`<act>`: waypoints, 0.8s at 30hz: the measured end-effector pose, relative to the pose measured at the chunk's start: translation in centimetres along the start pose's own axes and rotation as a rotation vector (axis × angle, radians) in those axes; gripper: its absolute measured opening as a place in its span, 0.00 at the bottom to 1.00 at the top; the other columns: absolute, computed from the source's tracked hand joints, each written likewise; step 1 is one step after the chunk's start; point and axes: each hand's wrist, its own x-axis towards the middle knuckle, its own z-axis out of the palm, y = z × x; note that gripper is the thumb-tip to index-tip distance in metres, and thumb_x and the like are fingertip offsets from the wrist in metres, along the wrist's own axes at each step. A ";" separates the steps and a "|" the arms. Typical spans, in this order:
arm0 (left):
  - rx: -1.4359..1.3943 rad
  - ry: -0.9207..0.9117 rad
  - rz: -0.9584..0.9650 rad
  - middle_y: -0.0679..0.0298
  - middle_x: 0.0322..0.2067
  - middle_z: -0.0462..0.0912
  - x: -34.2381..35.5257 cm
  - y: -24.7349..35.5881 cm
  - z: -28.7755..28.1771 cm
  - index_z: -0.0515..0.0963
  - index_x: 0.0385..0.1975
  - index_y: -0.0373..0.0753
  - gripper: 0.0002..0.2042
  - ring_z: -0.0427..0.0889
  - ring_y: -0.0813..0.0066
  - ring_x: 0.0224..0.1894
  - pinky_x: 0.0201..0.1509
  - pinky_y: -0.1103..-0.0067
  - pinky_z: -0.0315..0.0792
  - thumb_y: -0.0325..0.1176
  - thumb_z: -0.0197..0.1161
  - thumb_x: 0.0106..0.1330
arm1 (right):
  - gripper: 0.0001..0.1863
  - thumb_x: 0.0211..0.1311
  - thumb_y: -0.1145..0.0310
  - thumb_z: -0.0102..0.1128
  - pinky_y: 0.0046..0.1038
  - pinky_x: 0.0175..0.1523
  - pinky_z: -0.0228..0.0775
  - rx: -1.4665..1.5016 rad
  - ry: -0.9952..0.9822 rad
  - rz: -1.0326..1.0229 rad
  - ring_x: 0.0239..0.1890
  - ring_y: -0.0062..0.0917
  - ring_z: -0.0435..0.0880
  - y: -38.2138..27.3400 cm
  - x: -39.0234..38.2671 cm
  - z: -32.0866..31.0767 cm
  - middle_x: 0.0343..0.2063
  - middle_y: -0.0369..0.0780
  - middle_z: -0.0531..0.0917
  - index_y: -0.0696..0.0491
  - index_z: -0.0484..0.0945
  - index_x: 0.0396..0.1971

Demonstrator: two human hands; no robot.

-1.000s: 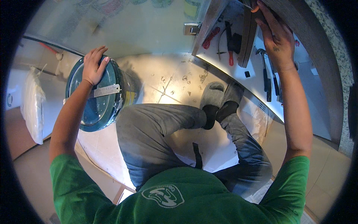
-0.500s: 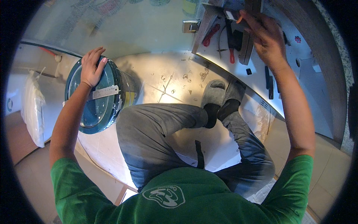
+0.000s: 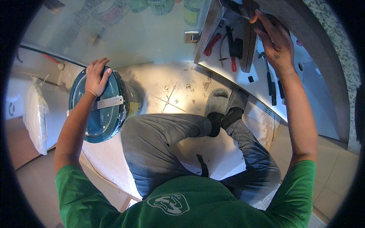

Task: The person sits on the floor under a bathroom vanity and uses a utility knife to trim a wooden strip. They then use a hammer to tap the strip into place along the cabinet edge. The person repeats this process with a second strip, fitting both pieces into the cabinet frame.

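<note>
My left hand (image 3: 97,80) rests with fingers apart on the teal lid (image 3: 90,122) of a large bucket, beside a metal ruler (image 3: 110,102) lying across it. At the upper right, my right hand (image 3: 276,45) holds a dark tool with an orange part (image 3: 253,19) against the dark wooden edge of an under-counter cabinet; its far end is too dark to make out. Below that hand, inside the cabinet, lie a hammer (image 3: 270,81), a red-handled tool (image 3: 233,63), a red bundle (image 3: 213,43) and a small black piece (image 3: 250,79).
A frosted glass panel (image 3: 144,34) with a metal latch (image 3: 192,37) spans the back. Scraps litter the tiled floor (image 3: 156,98) beyond my bent legs and sandals (image 3: 216,102). A white plastic-wrapped pack (image 3: 35,117) stands at left; a speckled counter edge (image 3: 338,45) is at right.
My right hand has dipped and tilted the tool, then risen again along the wooden edge. My left hand stays on the lid. The whole view has shifted slightly.
</note>
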 end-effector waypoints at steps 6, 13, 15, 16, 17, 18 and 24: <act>-0.002 0.011 0.012 0.56 0.61 0.77 0.1 -0.1 0.0 0.76 0.60 0.40 0.24 0.71 0.53 0.65 0.71 0.61 0.57 0.49 0.54 0.71 | 0.23 0.68 0.67 0.65 0.37 0.63 0.71 -0.175 0.095 -0.032 0.60 0.40 0.81 1.3 0.1 -0.2 0.56 0.44 0.84 0.43 0.78 0.63; -0.004 0.003 0.007 0.56 0.61 0.78 0.1 0.2 -0.1 0.76 0.60 0.39 0.24 0.71 0.54 0.65 0.71 0.62 0.58 0.48 0.54 0.71 | 0.26 0.68 0.72 0.63 0.37 0.62 0.73 -0.176 0.011 -0.011 0.57 0.45 0.82 1.3 0.1 0.1 0.56 0.48 0.82 0.46 0.75 0.66; -0.004 0.001 0.006 0.56 0.61 0.77 0.0 0.2 -0.1 0.76 0.60 0.39 0.24 0.71 0.54 0.66 0.71 0.62 0.58 0.48 0.54 0.71 | 0.27 0.67 0.73 0.63 0.38 0.61 0.73 -0.189 -0.052 -0.062 0.56 0.45 0.82 1.5 0.3 0.2 0.56 0.47 0.82 0.45 0.74 0.66; -0.002 0.003 0.007 0.56 0.61 0.77 0.0 0.1 -0.1 0.76 0.60 0.39 0.24 0.70 0.53 0.66 0.71 0.62 0.58 0.48 0.54 0.71 | 0.27 0.66 0.71 0.64 0.38 0.60 0.74 -0.209 -0.089 -0.081 0.55 0.43 0.82 1.7 0.5 0.3 0.55 0.45 0.83 0.42 0.76 0.65; 0.000 0.006 0.008 0.56 0.61 0.77 -0.1 0.0 -0.1 0.76 0.60 0.39 0.24 0.70 0.53 0.66 0.71 0.62 0.58 0.48 0.54 0.71 | 0.27 0.65 0.70 0.65 0.39 0.60 0.75 -0.229 -0.126 -0.100 0.54 0.41 0.83 1.8 0.5 0.4 0.54 0.43 0.83 0.38 0.77 0.64; -0.004 0.005 0.010 0.56 0.61 0.77 0.0 0.1 -0.1 0.76 0.60 0.39 0.24 0.70 0.53 0.66 0.71 0.62 0.57 0.48 0.54 0.71 | 0.28 0.64 0.70 0.65 0.39 0.59 0.75 -0.221 -0.100 -0.122 0.53 0.41 0.82 1.9 0.3 0.7 0.53 0.42 0.83 0.38 0.77 0.64; -0.005 0.001 0.004 0.56 0.62 0.77 0.1 0.0 0.0 0.76 0.60 0.40 0.24 0.70 0.53 0.66 0.71 0.61 0.58 0.48 0.55 0.71 | 0.32 0.57 0.74 0.67 0.41 0.54 0.75 -0.242 -0.183 -0.173 0.48 0.43 0.82 2.3 -2.1 3.0 0.47 0.42 0.83 0.34 0.78 0.63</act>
